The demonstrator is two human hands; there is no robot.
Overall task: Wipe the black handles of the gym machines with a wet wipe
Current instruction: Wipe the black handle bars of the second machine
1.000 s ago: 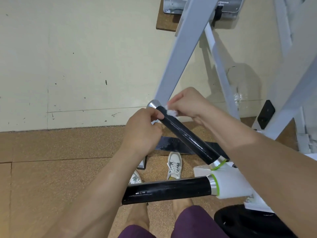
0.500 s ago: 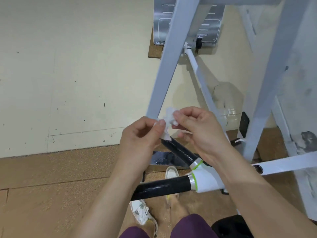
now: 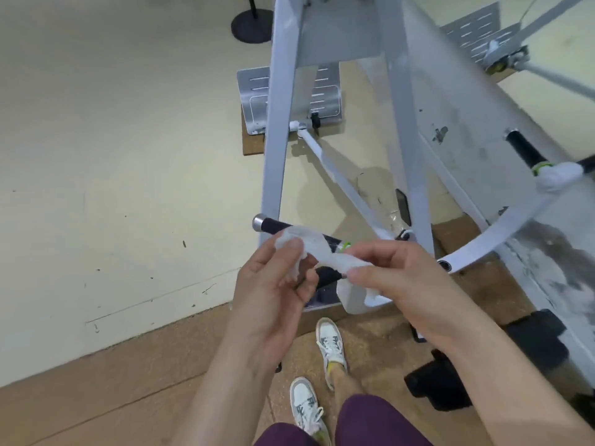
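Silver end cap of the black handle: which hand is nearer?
Left. The left hand pinches the wipe just below and right of the silver end cap. The right hand holds the wipe's other end, farther right, past the handle's green ring.

Your wet wipe (image 3: 317, 252) and both hands hide most of the black handle (image 3: 273, 226) behind them; right of it, a second handle (image 3: 524, 149) is blurred.

- Wet wipe (image 3: 317, 252): stretched between left hand (image 3: 273, 284) and right hand (image 3: 396, 278), in front of near handle (image 3: 273, 226).
- Machine frame (image 3: 405, 130): behind hands.
- Far handle (image 3: 523, 149): right.
- Shoes (image 3: 331, 342): below hands, on floor (image 3: 96, 400).
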